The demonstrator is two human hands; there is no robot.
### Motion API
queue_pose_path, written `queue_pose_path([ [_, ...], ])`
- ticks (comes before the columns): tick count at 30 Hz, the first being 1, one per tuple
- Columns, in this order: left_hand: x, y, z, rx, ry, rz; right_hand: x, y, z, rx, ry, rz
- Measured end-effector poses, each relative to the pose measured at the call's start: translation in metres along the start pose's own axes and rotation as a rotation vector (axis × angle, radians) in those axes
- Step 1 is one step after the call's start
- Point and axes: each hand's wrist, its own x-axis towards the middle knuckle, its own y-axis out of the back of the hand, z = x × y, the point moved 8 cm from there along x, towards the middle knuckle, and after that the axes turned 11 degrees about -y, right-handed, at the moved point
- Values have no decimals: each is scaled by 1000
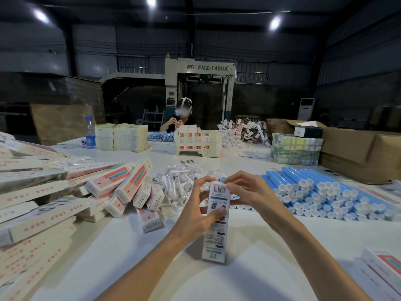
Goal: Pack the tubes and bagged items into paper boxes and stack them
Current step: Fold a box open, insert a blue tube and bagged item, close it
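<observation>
Head view: finished boxes (pixel 121 187) piled at 9 o'clock on desk (pixel 260 246). Bagged items (pixel 180 177) heaped at 11 o'clock; crinkly film, likely slippery. Left grip (pixel 195 205) clamped round paper box (pixel 214 240) mid-body; box upright at centre, light, thin card, probably dents if squeezed, so hold by edges. Right grip (pixel 249 192) pinches top flap. Blue tubes (pixel 314 192) stacked at 2 o'clock; stiff, apt to roll.

Packed boxes (pixel 121 190) lie left, bagged items (pixel 180 179) behind centre, tubes (pixel 321 196) right.
</observation>
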Motion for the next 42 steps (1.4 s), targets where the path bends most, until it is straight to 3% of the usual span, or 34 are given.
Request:
queue_pose_path([
  [7,1,5,-3,31,-26,47,-4,-6,11,15,164,218],
  [16,0,2,-2,62,-54,63,-8,-9,18,132,187,279],
  [26,-6,6,-13,-186,96,171,-18,-45,69,203,-176,-2],
  [31,-9,-4,-18,-112,83,70,-46,-40,62,194,-196,-89],
  [33,-8,-8,-17,9,40,30,-63,-21,55,79,-178,29],
  [37,-15,-20,-17,259,-50,-102,-103,40,33,-419,-167,327],
  [42,-28,-32,-7,444,-167,-231,-164,135,24,-936,-306,653],
])
